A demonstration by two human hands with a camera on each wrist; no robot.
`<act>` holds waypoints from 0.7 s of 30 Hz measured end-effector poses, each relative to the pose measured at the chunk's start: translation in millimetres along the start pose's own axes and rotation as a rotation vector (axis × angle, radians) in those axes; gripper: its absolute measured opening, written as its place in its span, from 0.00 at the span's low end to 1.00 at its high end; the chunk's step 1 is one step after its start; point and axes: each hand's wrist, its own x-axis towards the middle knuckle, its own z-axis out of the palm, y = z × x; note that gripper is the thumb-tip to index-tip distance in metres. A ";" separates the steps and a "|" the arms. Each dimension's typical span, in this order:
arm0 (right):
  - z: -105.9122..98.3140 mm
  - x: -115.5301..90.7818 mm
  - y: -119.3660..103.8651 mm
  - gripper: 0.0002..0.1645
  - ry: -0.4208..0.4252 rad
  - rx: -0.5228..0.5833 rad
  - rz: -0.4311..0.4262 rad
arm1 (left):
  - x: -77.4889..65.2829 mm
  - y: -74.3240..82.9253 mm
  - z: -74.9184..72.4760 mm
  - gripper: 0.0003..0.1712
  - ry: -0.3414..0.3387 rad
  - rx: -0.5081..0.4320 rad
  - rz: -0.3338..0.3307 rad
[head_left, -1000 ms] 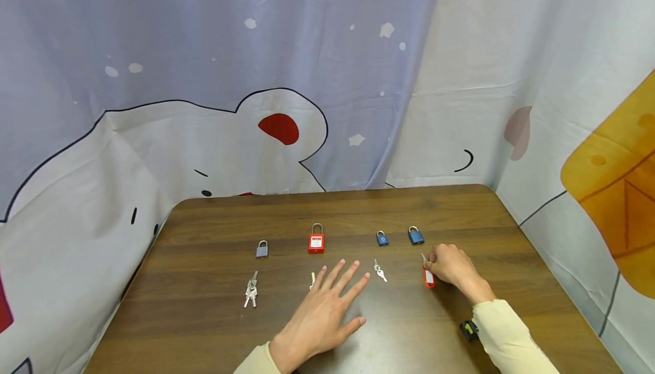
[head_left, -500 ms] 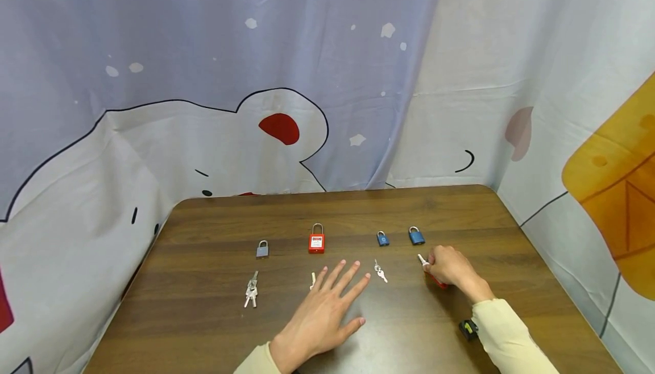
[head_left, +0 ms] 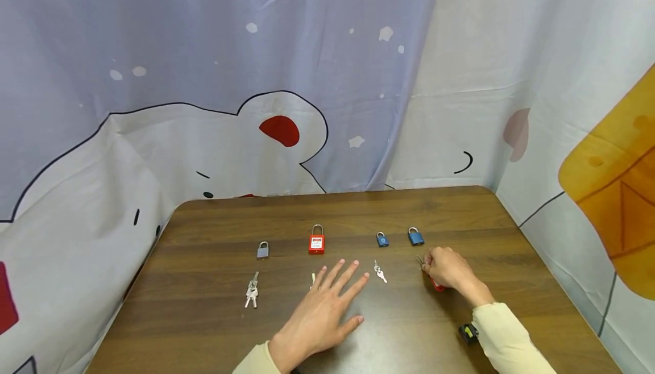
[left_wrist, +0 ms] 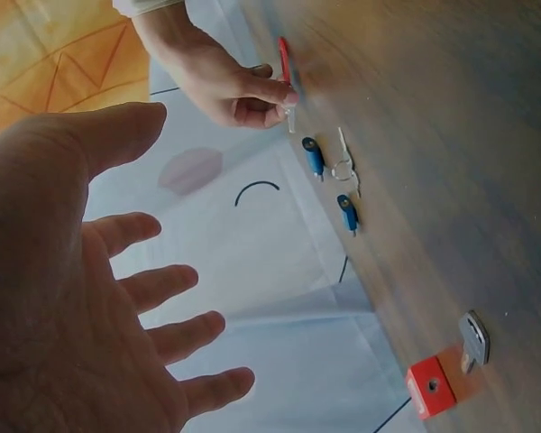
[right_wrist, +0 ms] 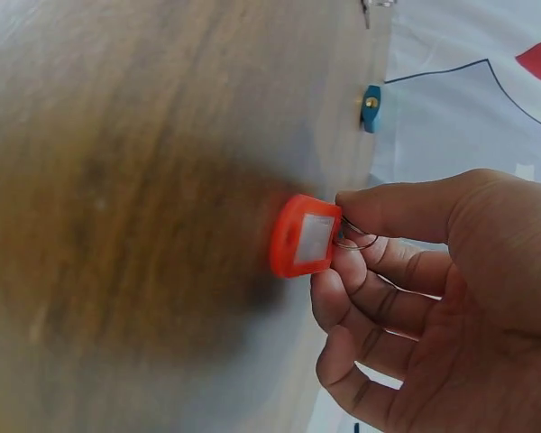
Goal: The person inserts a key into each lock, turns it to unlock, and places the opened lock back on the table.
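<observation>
My right hand (head_left: 450, 271) pinches a key (head_left: 421, 261) between thumb and fingers, low over the right part of the table. From its metal ring (right_wrist: 365, 245) hangs a red key tag (right_wrist: 307, 239) with a white label, seen in the right wrist view. Just beyond that hand lies the larger blue padlock (head_left: 417, 239), its shackle pointing away. My left hand (head_left: 319, 317) is held palm down with fingers spread, holding nothing. It partly covers another key (left_wrist: 474, 341), which lies in front of the red padlock (head_left: 316, 244).
A smaller blue padlock (head_left: 382, 241) stands left of the larger one, with a small bunch of keys (head_left: 380, 272) before it. Farther left are a grey padlock (head_left: 263, 252) and its nearby keys (head_left: 251, 292). A curtain (head_left: 215, 146) hangs behind the wooden table (head_left: 204, 328).
My right fingers have turned the key, and the red tag has swung from hanging left of the hand to partly beneath it. My left hand stays in place.
</observation>
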 end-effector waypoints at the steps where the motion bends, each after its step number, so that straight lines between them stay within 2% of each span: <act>1: -1.1 -0.2 -0.2 0.09 0.014 -0.004 -0.004 | 0.1 -0.6 -0.5 0.44 0.005 -0.002 -0.001; 10: -19.0 -5.5 -8.4 0.05 0.095 -0.002 -0.060 | 3.0 -5.3 -4.5 0.44 0.021 0.000 -0.010; 21: -43.5 -13.5 -29.6 0.04 0.181 -0.006 -0.122 | 13.2 -7.7 -13.8 0.42 0.088 0.005 -0.027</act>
